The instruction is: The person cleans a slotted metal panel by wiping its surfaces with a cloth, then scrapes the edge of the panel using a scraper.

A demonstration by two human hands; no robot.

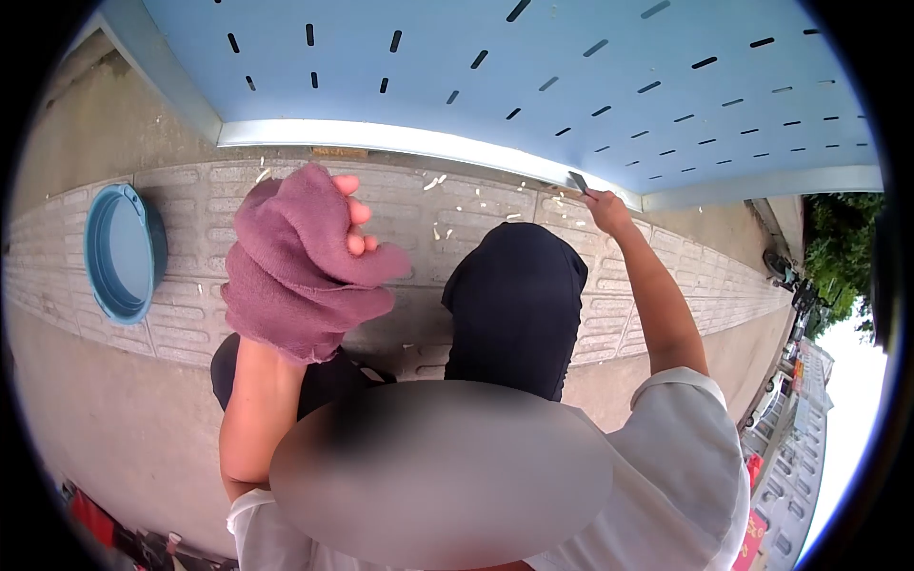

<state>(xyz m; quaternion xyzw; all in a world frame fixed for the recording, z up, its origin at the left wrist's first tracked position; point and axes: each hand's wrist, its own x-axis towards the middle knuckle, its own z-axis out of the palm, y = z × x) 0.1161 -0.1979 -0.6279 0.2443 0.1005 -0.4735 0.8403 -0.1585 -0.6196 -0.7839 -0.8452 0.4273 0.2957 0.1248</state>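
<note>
My left hand (356,217) has a purple cloth (290,252) draped over and around it, with the curled fingertips showing at the cloth's right side. It is raised above the paving, in front of the metal panel. At the right, my right hand (606,209) is closed on a small flat scraper (579,183), whose dark blade meets the lower white edge (428,143) of the blue slotted panel (533,67). My fingers cover its grip end.
A blue plastic basin (124,255) stands on the paving at the left. Pale scraps (435,181) lie scattered along the textured paving (200,228) below the panel. My dark-clothed knee (519,295) is between my arms. Parked vehicles (764,400) and a building are far right.
</note>
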